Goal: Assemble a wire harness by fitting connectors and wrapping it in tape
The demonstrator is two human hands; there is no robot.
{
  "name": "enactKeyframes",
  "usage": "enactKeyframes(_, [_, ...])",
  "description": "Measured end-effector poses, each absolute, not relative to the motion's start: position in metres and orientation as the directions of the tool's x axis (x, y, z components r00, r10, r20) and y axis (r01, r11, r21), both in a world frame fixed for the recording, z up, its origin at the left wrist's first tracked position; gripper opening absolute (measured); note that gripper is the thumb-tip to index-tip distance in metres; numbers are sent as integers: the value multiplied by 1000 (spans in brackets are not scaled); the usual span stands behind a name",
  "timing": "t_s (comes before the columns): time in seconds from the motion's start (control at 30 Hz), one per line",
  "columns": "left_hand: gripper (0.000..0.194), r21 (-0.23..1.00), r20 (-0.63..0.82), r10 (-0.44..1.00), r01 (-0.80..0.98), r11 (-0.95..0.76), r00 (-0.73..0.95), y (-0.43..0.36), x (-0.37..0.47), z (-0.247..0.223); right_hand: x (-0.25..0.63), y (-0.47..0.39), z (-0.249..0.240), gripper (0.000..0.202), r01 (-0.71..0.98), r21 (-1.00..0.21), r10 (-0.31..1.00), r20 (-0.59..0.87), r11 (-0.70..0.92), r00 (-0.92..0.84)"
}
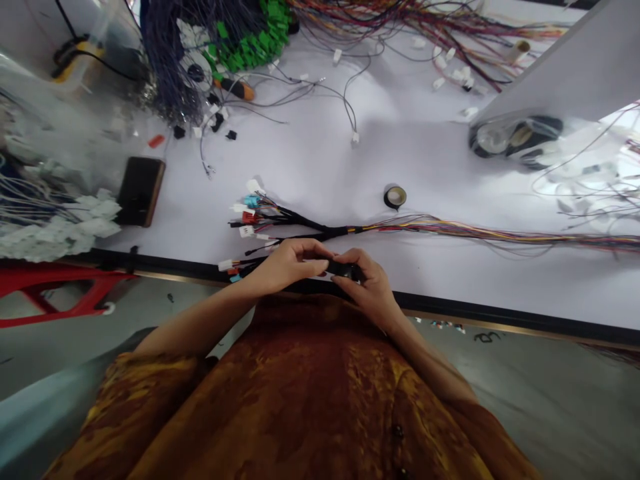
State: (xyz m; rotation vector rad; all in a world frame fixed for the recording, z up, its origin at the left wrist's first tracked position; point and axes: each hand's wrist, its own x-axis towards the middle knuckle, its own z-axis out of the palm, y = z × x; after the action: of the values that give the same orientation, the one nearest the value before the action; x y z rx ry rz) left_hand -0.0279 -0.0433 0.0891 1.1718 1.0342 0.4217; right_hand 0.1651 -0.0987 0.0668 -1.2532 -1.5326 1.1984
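Near the table's front edge, my left hand (295, 265) pinches one end of a small black object (343, 269), which looks like tape or a wrapped piece. The fingers of my right hand (369, 283) are closed round its other end. Just beyond my hands lies a wire harness (345, 231) with black-wrapped branches ending in white, blue and red connectors (249, 217). Its loose coloured wires run off to the right. Another group of connectors (227, 265) sits beside my left wrist. A roll of black tape (395, 197) rests beyond the harness.
A phone (141, 192) and a pile of white connectors (75, 230) lie at the left. Wire bundles with green connectors (260, 40) are at the back, near an orange-handled tool (237, 89). A grey panel (560, 67) rises at the right, beside a bagged roll (515, 137).
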Motion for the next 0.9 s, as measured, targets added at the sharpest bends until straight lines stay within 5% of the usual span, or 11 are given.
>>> enactKeyframes(0.9, [21, 893, -435, 751, 343, 291, 497, -46, -25, 81, 164, -107, 53, 20, 182, -967, 972, 145, 180, -187])
